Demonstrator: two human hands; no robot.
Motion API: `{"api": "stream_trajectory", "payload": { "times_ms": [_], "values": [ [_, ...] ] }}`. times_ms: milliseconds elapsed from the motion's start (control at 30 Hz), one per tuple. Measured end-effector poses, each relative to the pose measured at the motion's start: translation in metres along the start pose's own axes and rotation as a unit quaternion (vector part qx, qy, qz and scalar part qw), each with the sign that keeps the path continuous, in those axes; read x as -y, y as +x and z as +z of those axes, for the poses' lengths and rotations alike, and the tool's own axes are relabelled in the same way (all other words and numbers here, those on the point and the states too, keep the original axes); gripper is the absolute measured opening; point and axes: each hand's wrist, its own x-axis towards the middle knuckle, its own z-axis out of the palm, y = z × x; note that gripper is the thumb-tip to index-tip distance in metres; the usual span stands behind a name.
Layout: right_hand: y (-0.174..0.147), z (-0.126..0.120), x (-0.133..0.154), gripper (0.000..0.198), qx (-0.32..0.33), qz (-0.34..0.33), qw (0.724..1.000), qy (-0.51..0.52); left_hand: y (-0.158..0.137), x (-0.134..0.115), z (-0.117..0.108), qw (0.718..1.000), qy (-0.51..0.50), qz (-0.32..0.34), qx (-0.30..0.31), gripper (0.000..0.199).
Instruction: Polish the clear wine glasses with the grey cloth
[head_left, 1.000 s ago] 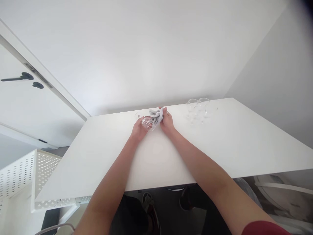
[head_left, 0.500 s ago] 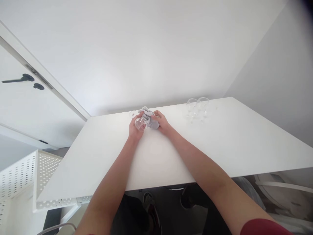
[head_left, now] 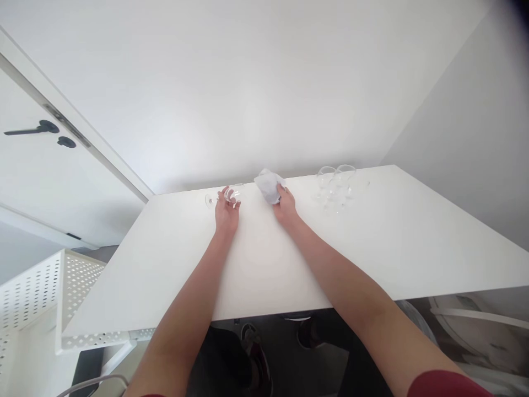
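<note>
In the head view, the left hand [head_left: 227,212] curls around a tilted stemmed glass [head_left: 238,193], left of the cloth [head_left: 268,184]; the exact finger contact I cannot tell well. The right hand [head_left: 285,205] pinches this soft cloth. The glass seems light, slippery and fragile, best held gently at its stem.
</note>
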Motion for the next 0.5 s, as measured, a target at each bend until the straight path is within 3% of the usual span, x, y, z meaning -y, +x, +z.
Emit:
{"api": "stream_trajectory", "payload": {
  "times_ms": [133, 333, 500],
  "values": [
    [-0.012, 0.004, 0.004, 0.037, 0.045, -0.043, 0.995, -0.072, -0.005, 0.004, 0.004, 0.994, 0.101, 0.032, 0.018, 0.036],
    [-0.038, 0.012, 0.012, 0.037, 0.25, -0.033, 0.95, -0.183, -0.015, 0.005, 0.01, 0.973, 0.209, 0.099, 0.02, 0.037],
    [-0.049, 0.014, 0.017, 0.099, 0.369, 0.008, 0.911, -0.187, -0.016, 0.005, 0.012, 0.98, 0.175, 0.065, 0.063, 0.045]
  ]
}}
